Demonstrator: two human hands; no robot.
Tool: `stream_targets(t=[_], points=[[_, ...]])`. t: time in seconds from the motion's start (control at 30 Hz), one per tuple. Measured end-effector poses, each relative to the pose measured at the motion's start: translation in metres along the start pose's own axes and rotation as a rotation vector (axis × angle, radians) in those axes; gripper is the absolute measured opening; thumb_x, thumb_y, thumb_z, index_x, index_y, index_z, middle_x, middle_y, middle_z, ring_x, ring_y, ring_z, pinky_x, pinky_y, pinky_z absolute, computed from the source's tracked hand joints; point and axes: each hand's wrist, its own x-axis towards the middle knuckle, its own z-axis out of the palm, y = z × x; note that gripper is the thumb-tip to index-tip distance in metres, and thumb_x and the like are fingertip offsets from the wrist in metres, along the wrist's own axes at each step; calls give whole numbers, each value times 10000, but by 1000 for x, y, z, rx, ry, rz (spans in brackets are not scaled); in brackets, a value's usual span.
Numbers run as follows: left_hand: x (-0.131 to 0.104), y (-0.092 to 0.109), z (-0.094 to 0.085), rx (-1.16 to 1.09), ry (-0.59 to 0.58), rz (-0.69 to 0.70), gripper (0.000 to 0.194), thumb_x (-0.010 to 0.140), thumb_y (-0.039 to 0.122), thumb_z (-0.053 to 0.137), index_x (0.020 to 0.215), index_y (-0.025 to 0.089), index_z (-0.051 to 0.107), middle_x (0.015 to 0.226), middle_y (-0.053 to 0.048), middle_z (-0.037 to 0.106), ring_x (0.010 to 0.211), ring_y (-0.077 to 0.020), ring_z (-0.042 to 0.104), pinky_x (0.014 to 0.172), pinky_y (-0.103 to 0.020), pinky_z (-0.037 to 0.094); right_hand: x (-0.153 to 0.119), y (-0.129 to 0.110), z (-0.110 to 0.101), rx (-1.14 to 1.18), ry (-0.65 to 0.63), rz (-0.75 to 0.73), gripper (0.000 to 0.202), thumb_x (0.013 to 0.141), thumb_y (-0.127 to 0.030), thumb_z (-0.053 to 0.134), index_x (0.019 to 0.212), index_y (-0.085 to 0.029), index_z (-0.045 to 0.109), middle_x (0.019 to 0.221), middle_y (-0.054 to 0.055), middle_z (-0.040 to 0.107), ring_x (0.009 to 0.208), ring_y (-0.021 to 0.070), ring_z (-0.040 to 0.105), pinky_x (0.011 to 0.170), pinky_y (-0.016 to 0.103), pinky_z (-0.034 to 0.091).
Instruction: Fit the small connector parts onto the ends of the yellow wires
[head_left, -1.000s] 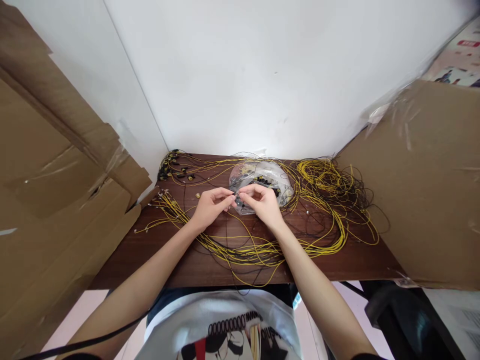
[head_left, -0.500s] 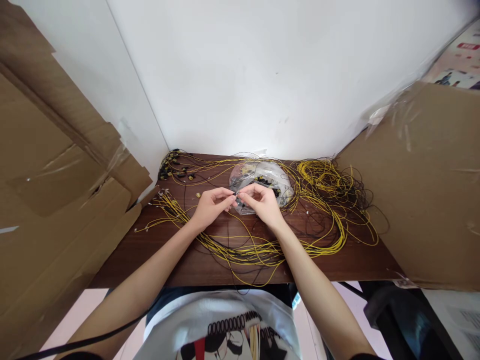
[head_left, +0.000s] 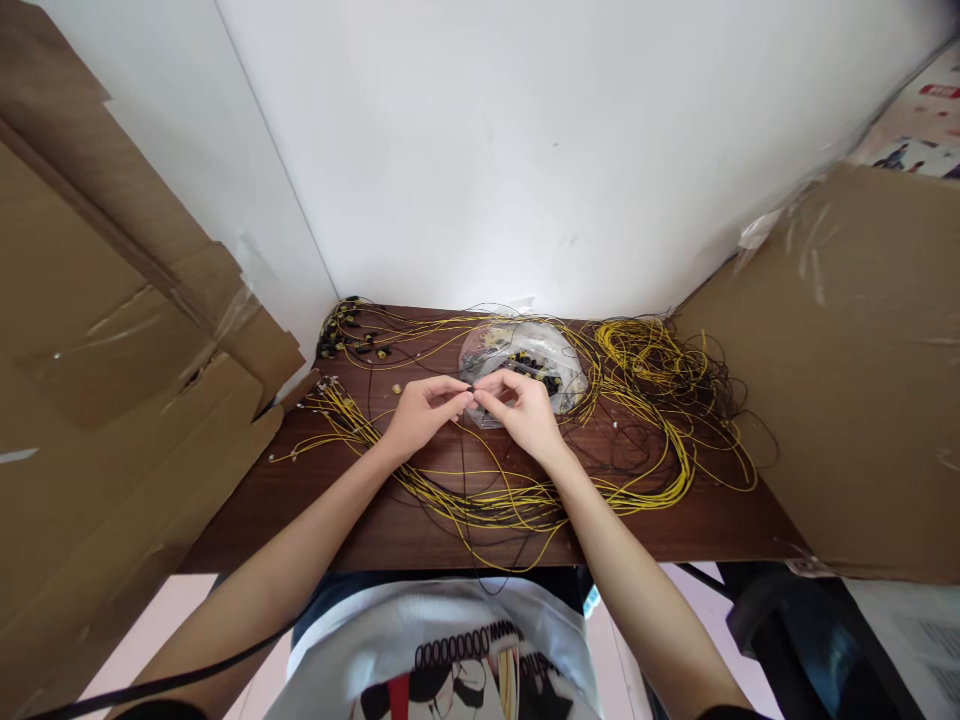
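Observation:
My left hand (head_left: 429,410) and my right hand (head_left: 520,412) meet fingertip to fingertip above the table, both closed in a pinch. Between them is a small black piece (head_left: 472,388), mostly covered by the fingers; its exact kind is too small to make out. A thin black wire (head_left: 463,460) runs down from the fingertips toward my shirt. Just behind the hands lies a clear plastic bag (head_left: 559,350) holding several black and yellow connectors (head_left: 534,366). Below the hands, a bundle of yellow and black wires (head_left: 480,512) curves across the table.
More connectors on wires (head_left: 345,330) lie at the back left, and white-tipped wire ends (head_left: 326,385) nearer. A tangled wire coil (head_left: 645,350) is at the back right. Cardboard (head_left: 135,330) on the left and a cardboard box (head_left: 847,380) on the right flank the brown table (head_left: 300,525).
My fingertips have come closer together around the small black piece, the right hand shifting slightly left. The black wire below them has moved a little.

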Motion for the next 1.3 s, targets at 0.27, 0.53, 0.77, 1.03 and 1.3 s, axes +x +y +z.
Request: stream_targets(t=[0.27,0.53,0.77,1.03,1.3], points=[[0,1,-1,10,2,-24,255,712,327,672,836,104,682,739,-71,696,646,-141,607,567,-229,493,-1,0,0,-66,18,-41,106,805,-232,590,840,-163,663,779,36,688,689,154,624,632,251,481],[0,2,-2,35,-34,-17,250,743,344,634,819,118,711,711,-53,687,593,-109,557,554,-211,472,-1,-2,-2,-150,16,-105,93,819,-215,567,805,-173,648,748,22,659,665,143,592,607,251,458],[2,1,-4,68,-75,-29,259,757,362,616,770,121,711,683,-47,685,545,-94,530,537,-201,450,-2,-3,-3,-193,-10,-135,87,830,-207,548,811,-178,627,763,24,633,668,140,572,589,249,439],[2,-3,-7,102,-119,-31,264,779,354,595,765,114,703,702,-62,692,556,-98,525,552,-208,440,-2,-4,-3,-202,-23,-177,82,839,-189,537,813,-175,613,777,19,622,696,138,569,616,243,442],[0,1,-7,133,-127,-8,239,776,338,597,765,119,693,700,-60,692,569,-100,523,548,-204,435,-1,-6,-4,-203,-38,-169,106,854,-223,531,817,-184,623,800,28,645,718,152,588,653,254,457]])
